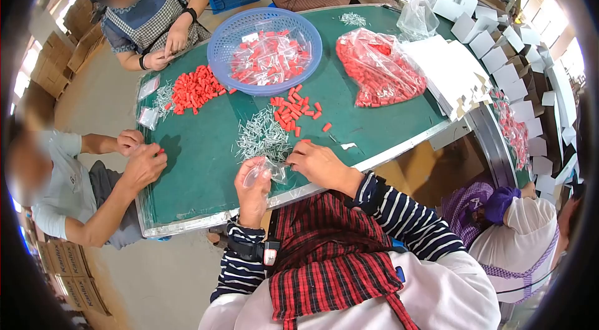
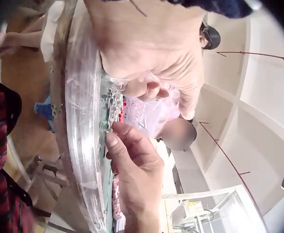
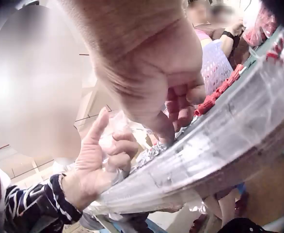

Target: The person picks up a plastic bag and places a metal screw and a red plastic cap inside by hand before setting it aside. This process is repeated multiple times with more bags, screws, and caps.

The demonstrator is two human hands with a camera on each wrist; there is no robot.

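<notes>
My left hand (image 1: 253,192) holds a small clear plastic bag (image 1: 274,171) by the table's near edge, with the fingers curled round it. My right hand (image 1: 321,164) is just right of the bag, low over the near side of a pile of silver screws (image 1: 262,134). In the left wrist view the thumb and forefinger of that right hand (image 2: 137,165) come together with a small silvery screw at their tips. Red wall plugs (image 1: 293,111) lie loose beyond the screws. From the right wrist the left hand (image 3: 101,158) shows with bent fingers.
A blue basket (image 1: 215,49) of filled bags and a large clear bag of red plugs (image 1: 380,71) stand farther back. White sheets (image 1: 443,74) are stacked at right. Another person's hands (image 1: 143,158) work at the left edge. The metal-edged green table (image 1: 199,192) curves round me.
</notes>
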